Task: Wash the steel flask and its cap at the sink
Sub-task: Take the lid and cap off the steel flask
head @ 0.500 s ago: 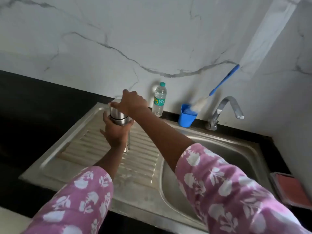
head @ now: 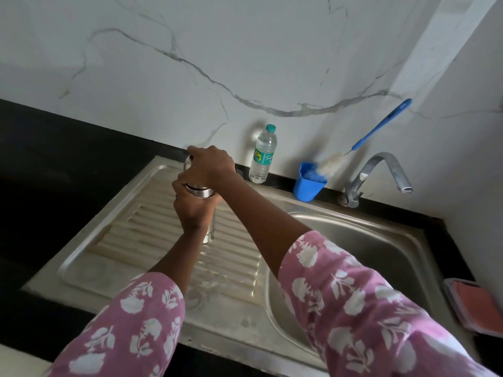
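Standing upright on the drainboard (head: 136, 227), the steel flask (head: 208, 233) runs straight down from your right hand (head: 211, 167), whose fingers curl over the cap (head: 187, 161) at its top. Your left hand (head: 193, 210) wraps the body just below. Any twist would turn about that vertical axis; the basin (head: 367, 254) lies to the fingers' right.

My right hand (head: 211, 165) covers nearly all of the cap (head: 187, 162), my left hand (head: 193, 210) hides the middle of the flask (head: 209, 232), whose lettering is too small to read, and at four o'clock the view's edge cuts off the red tray (head: 473, 306).
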